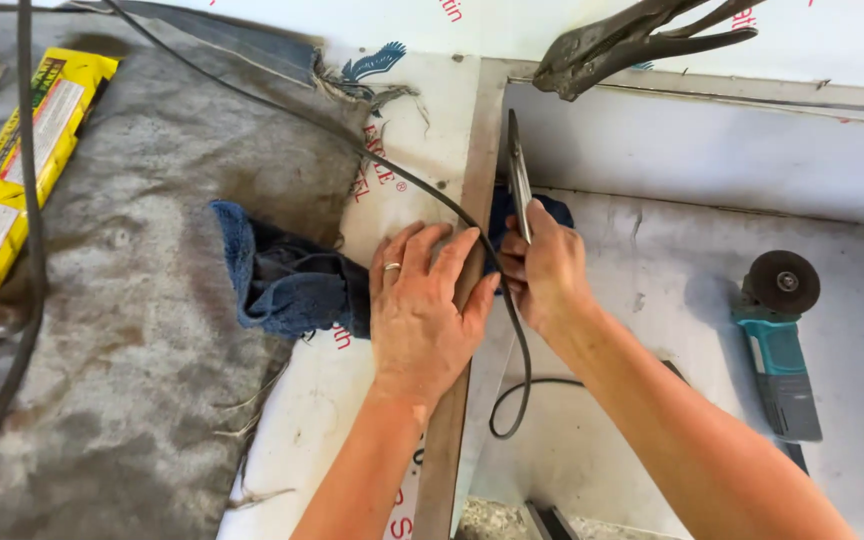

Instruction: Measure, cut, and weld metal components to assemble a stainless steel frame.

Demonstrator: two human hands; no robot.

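On the white sheet, the left hand (420,312) lies spread flat over a narrow metal strip (462,330), while the right hand (544,272), just beside it, is closed around a grinder whose thin disc (519,175) stands edge-on above the strip, a black cable (512,380) looping under both hands.

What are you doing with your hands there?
The left hand, wearing a ring, lies flat on a long brown metal strip. The right hand grips a thin upright grinding tool by the strip's edge, its black cable looping below. A teal angle grinder rests further right.
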